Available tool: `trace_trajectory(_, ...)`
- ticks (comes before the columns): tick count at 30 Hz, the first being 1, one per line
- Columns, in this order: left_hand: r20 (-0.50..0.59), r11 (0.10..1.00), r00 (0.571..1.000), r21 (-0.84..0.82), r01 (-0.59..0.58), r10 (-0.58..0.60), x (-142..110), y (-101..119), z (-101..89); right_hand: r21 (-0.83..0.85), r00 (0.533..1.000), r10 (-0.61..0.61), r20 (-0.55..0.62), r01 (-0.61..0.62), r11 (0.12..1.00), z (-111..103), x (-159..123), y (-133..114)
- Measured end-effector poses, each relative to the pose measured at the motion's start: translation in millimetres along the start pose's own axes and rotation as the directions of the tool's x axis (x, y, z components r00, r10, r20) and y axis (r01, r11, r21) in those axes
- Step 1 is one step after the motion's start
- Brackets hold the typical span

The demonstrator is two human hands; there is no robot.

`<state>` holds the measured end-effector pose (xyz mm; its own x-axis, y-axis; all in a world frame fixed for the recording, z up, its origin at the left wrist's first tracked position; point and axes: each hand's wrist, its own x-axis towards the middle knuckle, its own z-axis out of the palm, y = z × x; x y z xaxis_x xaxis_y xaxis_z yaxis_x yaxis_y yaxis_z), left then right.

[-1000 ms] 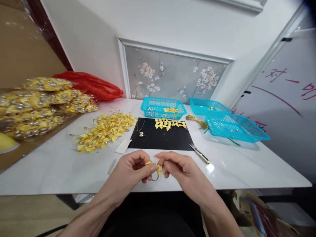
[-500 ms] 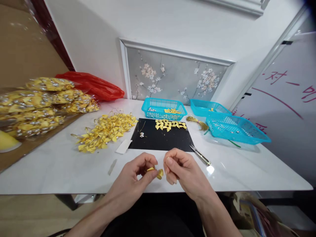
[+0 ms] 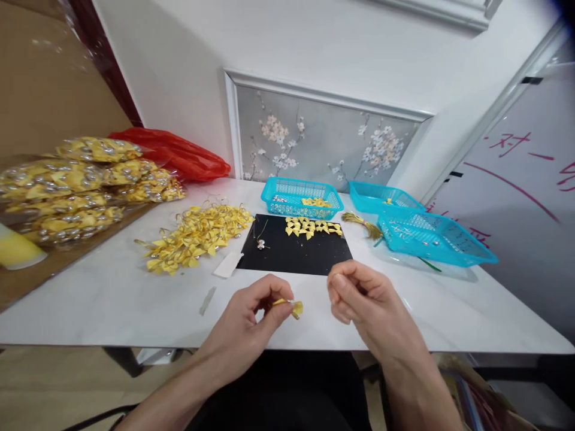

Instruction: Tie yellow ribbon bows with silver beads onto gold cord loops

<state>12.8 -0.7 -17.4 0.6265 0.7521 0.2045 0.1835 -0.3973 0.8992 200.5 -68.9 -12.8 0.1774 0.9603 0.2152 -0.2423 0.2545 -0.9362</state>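
Near the table's front edge, my left hand [image 3: 256, 314] pinches a small yellow ribbon bow [image 3: 297, 309] between thumb and fingertips. A bit of silver shows at the bow's middle. To the right and apart from it, my right hand [image 3: 362, 296] has its thumb and fingers closed together. Whatever they hold, if anything, is too fine to make out. Beyond both hands lies a black mat [image 3: 278, 257] with several yellow ribbon pieces [image 3: 308, 227] along its far edge. Silver beads on a thin wire [image 3: 261, 243] rest on the mat's left part.
A heap of yellow ribbon flowers [image 3: 197, 236] lies left, beside a white slip [image 3: 228, 264]. Bagged flowers [image 3: 58, 179] and a red bag [image 3: 175, 155] sit farther back. Blue baskets [image 3: 301, 206] stand along the wall, near a bundle of gold wires [image 3: 363, 224].
My right hand has moved away from the left, to the right, and now covers where the thread snips lay. My left hand still holds the bow. The view has shifted slightly.
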Motion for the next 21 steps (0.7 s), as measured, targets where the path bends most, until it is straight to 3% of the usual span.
trace_trajectory(5,-0.030,1.000,0.999,0.015,0.016,-0.015,2,1,-6.6,0.000,0.997,-0.039,-0.072,0.039,0.999,-13,1,-9)
trace_trajectory(9,-0.040,0.999,0.999,0.045,0.013,-0.011,2,2,-6.8,-0.002,0.994,-0.061,-0.085,0.061,0.998,-11,2,-13)
trace_trajectory(13,0.009,0.997,1.000,0.079,0.017,-0.018,5,-2,-7.6,-0.246,0.984,-0.088,-0.156,0.047,0.968,-11,16,-5)
trace_trajectory(17,0.043,0.980,0.979,0.009,0.200,-0.200,9,-12,-8.4,-0.485,0.974,-0.065,-0.216,-0.049,0.873,-33,38,13)
trace_trajectory(21,0.006,0.906,0.933,-0.236,0.351,-0.360,9,-10,-8.5,-0.744,0.943,-0.087,-0.320,-0.194,0.640,-72,38,27)
